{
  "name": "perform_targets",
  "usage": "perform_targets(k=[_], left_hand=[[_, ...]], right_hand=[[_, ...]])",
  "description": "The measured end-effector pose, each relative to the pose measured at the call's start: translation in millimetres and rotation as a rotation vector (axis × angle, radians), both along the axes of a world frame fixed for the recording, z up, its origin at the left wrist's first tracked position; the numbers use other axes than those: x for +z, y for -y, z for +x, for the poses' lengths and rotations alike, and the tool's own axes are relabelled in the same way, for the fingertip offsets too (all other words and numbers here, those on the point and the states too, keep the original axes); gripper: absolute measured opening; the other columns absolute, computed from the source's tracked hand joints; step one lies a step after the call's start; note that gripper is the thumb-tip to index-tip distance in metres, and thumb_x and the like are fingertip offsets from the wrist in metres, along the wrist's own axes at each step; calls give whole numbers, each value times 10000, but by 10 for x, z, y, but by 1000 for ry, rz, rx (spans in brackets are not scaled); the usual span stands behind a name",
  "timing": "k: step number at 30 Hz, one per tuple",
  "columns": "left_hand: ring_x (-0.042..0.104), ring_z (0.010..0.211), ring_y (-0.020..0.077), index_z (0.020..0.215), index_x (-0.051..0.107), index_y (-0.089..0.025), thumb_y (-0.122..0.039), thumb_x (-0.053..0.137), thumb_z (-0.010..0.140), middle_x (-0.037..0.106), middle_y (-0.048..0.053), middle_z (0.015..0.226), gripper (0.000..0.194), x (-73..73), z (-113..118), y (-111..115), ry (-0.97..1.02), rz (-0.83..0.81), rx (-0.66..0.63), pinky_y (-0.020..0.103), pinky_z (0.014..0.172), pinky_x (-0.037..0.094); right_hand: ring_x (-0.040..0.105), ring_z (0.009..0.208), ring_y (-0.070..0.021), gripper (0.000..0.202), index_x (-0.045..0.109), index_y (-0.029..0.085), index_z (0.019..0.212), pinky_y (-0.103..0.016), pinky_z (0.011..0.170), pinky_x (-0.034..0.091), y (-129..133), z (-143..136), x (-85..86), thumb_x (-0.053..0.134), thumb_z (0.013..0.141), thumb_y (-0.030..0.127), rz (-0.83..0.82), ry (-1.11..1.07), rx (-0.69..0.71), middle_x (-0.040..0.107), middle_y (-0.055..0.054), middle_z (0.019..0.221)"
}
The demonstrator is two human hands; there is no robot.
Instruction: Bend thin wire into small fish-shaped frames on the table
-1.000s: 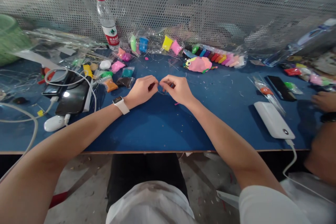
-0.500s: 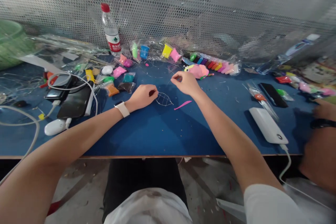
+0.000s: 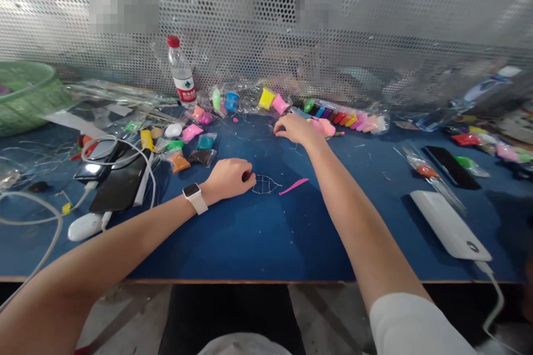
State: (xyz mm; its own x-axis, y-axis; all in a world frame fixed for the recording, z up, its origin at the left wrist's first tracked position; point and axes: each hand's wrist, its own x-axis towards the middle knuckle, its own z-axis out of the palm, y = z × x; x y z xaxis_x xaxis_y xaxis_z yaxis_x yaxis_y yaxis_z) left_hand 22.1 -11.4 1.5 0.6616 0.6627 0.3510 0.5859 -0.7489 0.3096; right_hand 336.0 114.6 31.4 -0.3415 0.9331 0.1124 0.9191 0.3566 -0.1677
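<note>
My left hand, a watch on its wrist, rests on the table with fingers closed at the left end of a thin wire frame. That frame is leaf- or fish-shaped with crossing wires, and it lies flat. Farther back, my right hand reaches in with thumb and fingers curled together. Whatever is between its fingertips is too small to make out. Just beyond it, a pink clay figure is partly hidden by the hand. A pink modelling knife lies to the right of the wire frame.
Clay packets, a water bottle and a row of coloured clay line the back by a perforated metal panel. Phones and cables crowd the left, beside a green basket. A white power bank lies right.
My view has tilted up, so everything sits lower. My right hand has moved farther back toward the clay figure; the left stays at the wire frame. Another person's arm has left the right side.
</note>
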Motion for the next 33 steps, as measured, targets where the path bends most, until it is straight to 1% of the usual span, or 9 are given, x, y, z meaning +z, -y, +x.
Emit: perform_targets(k=[6, 10, 14, 17, 20, 22, 27, 30, 33], left_hand=[[575, 651, 186, 695, 450, -234, -263, 644, 1002, 642, 26, 694, 363, -11, -14, -10, 28, 28, -30, 347, 605, 348], [561, 653, 183, 704, 454, -233, -270, 625, 1012, 645, 26, 704, 355, -7, -18, -9, 37, 18, -31, 351, 617, 357], [558, 634, 176, 698, 465, -232, -286, 627, 1029, 645, 30, 702, 372, 0, -22, -16, 39, -5, -33, 343, 598, 360], [560, 636, 177, 695, 473, -232, -290, 627, 1040, 649, 31, 705, 382, -4, -26, -29, 38, -11, -35, 343, 597, 360], [568, 645, 179, 699, 480, -230, -292, 622, 1059, 654, 31, 711, 392, -17, -28, -40, 47, -7, -39, 345, 602, 359], [567, 644, 180, 703, 478, -230, -298, 617, 1075, 652, 32, 716, 403, -29, -27, -44, 52, -1, -33, 347, 600, 352], [587, 668, 186, 740, 528, -225, -306, 617, 1103, 681, 36, 761, 382, -55, -26, -63, 75, -1, 3, 352, 613, 357], [613, 678, 182, 797, 615, -216, -273, 650, 1089, 719, 33, 786, 300, -48, -32, -92, 132, -28, 29, 345, 634, 393], [668, 716, 183, 891, 699, -207, -216, 679, 1062, 761, 35, 833, 172, -43, -44, -135, 226, -66, 43, 334, 670, 467]], right_hand=[[791, 1095, -326, 137, 882, 205, 936, -492, 1019, 589, -61, 43, -111, 814, 1008, 111, -34, 2, 22, 865, -137, 1088], [759, 998, -318, 304, 741, 230, 675, -498, 977, 587, -50, -40, -154, 774, 943, 90, -46, 6, 7, 806, -137, 908], [699, 884, -288, 452, 552, 263, 541, -464, 863, 542, 35, -117, -104, 757, 897, 74, -96, 86, 32, 701, -91, 735], [638, 739, -237, 380, 578, 258, 595, -428, 744, 489, 104, -124, -26, 736, 910, 118, -142, 77, 28, 688, -64, 699], [596, 674, -197, 164, 677, 246, 783, -390, 662, 435, 146, -100, 50, 744, 922, 189, -147, -50, -23, 737, -43, 774], [598, 693, -191, 115, 676, 245, 859, -376, 659, 411, 163, -84, 95, 755, 923, 192, -146, -125, -59, 762, -41, 839], [563, 698, -183, 205, 602, 254, 800, -372, 694, 420, 245, -116, 218, 710, 960, 185, -309, -363, 15, 691, -17, 777], [475, 626, -170, 327, 504, 269, 720, -375, 675, 395, 340, -191, 299, 564, 1035, 203, -495, -582, 97, 561, 6, 663], [407, 600, -168, 356, 434, 280, 687, -371, 652, 355, 434, -276, 370, 526, 1017, 182, -609, -714, 161, 450, 25, 610]])
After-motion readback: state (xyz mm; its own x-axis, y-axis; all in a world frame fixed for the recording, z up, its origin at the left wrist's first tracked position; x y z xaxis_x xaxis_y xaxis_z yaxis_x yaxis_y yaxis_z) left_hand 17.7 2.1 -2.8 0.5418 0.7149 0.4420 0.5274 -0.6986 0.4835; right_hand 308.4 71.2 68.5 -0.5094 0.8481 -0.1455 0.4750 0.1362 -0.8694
